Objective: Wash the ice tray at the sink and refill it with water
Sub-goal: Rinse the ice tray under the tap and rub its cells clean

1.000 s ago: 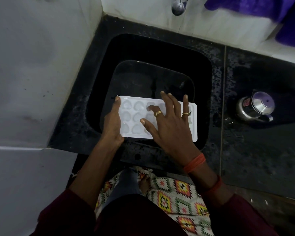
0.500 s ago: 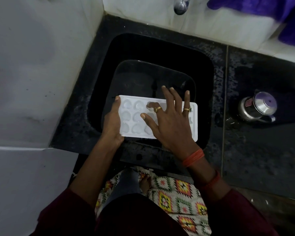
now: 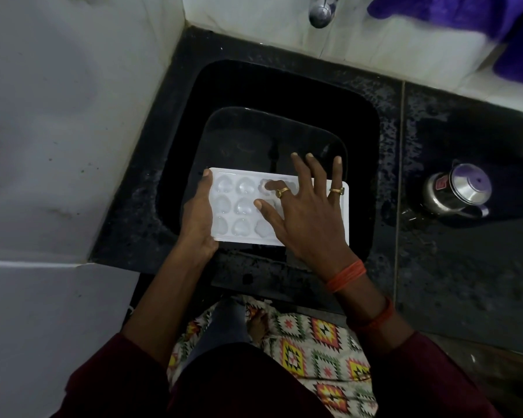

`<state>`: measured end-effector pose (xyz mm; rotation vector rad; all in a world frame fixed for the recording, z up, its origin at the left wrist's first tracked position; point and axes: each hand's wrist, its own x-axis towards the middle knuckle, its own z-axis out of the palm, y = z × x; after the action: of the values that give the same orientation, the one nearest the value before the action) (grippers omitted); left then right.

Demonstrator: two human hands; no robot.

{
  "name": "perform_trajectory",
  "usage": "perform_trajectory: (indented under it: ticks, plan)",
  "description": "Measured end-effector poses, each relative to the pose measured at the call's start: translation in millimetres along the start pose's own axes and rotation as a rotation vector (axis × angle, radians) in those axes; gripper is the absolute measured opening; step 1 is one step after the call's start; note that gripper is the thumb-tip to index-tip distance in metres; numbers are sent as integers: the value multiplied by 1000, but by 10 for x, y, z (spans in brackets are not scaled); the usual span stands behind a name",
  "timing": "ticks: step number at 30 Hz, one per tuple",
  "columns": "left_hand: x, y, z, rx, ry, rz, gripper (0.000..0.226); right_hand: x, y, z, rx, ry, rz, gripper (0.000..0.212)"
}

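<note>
Rubbing out the white plastic ice tray with heart-shaped cells (image 3: pixel 242 206), held over the black square sink (image 3: pixel 372 164).

Left hand (image 3: pixel 198 215) is gripping the tray's left short edge, thumb on the far corner; right hand (image 3: pixel 305 212) is lying splayed over the right half, gripping nothing, index finger (image 3: pixel 272 185) pressing into a far-row cell. Tray is sitting roughly level above a dark, water-filled square basin (image 3: pixel 239 137) inside the sink. Risk: one-sided grip plus wet plastic, so a hard push on the right could tip or slip it into the basin. Steel tap (image 3: pixel 320 10) isn't visibly running. Cells are looking glossy and wet, no obvious dirt; right-hand cells are hidden. Steel lidded jug (image 3: pixel 456 191) is standing right on the wet black counter (image 3: pixel 465 267).
</note>
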<state>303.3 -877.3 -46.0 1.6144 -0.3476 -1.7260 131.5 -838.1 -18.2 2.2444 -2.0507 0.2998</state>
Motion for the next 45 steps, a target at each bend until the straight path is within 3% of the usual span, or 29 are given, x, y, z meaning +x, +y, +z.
perform_trajectory:
  ticks: [14,45]
  plan:
    - [-4,-20,-9,0,-3,-15,54,-41,12,-76,-75,-73,-38,60]
    - [-75,-42,40,27,2,-3,54,-77,3,-88,42,-72,-10,60]
